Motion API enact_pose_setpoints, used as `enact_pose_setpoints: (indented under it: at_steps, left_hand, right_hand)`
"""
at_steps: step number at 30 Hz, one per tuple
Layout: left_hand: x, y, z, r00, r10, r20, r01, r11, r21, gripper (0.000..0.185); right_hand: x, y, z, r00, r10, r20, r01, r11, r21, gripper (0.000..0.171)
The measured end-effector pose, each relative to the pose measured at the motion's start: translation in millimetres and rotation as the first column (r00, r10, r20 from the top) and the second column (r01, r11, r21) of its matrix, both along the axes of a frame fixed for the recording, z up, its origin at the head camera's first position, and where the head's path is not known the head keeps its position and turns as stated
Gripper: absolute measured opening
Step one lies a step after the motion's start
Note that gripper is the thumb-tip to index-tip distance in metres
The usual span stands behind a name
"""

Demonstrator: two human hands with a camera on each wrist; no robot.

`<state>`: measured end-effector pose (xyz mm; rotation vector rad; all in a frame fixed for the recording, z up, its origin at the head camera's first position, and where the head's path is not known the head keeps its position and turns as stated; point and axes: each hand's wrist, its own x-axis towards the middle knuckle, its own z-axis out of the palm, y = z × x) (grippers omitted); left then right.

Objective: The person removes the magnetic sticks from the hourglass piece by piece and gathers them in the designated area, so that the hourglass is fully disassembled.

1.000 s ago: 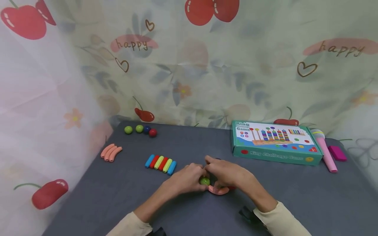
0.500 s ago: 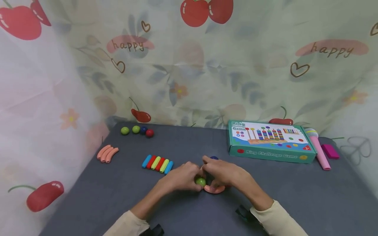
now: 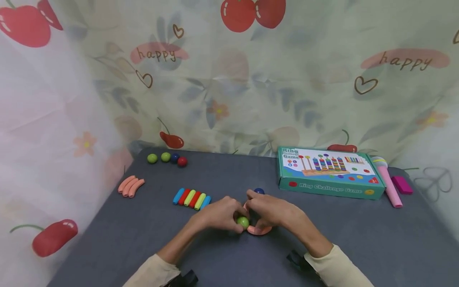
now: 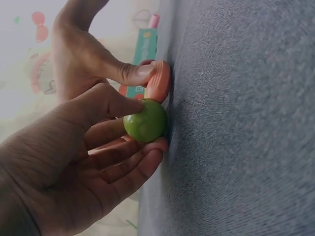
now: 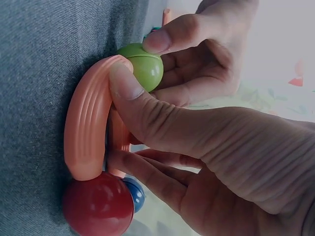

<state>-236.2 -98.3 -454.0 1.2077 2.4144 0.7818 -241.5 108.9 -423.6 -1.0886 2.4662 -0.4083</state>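
My left hand (image 3: pixel 223 215) pinches a glossy green ball (image 4: pixel 145 121) between thumb and fingers, low over the table. Beside it, my right hand (image 3: pixel 274 209) holds a ribbed, curved salmon-pink stick (image 5: pixel 87 123), thumb pressed on the end near the green ball. A red ball (image 5: pixel 99 204) sits at the stick's other end. Behind, partly hidden by the right hand's fingers, is a second pink stick (image 5: pixel 118 135), with a blue ball (image 5: pixel 135 193) near it. In the head view that blue ball shows just past the right hand.
A row of short blue, red and yellow-green sticks (image 3: pixel 191 199) lies left of the hands. Farther left are curved pink sticks (image 3: pixel 131 186) and several balls (image 3: pixel 165 157). At back right stand a Ring Challenge Game box (image 3: pixel 330 173), a pink toy microphone (image 3: pixel 391 185) and a magenta block (image 3: pixel 402 185).
The left hand and green ball have shifted slightly left, and a pink stick now shows between the hands. The blue ball has come into clearer view. The head view has shifted a little.
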Motion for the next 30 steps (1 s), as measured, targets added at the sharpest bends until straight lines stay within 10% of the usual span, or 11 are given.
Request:
enact_pose_setpoints:
  at_steps: [12, 30]
  left_hand:
    - [-1.2, -3.1, 4.5, 0.987, 0.022, 0.162, -0.022, 1.0, -0.001, 0.022]
    - [14.5, 14.4, -1.2, 0.997, 0.028, -0.071, -0.039, 0.987, -0.154, 0.018]
  right_hand:
    - [0.2, 0.5, -0.3, 0.999, -0.014, -0.037, 0.015, 0.999, 0.028, 0.025]
    - [-3.1, 1.9, -4.0, 0.996, 0.053, -0.073, -0.054, 0.998, -0.014, 0.028]
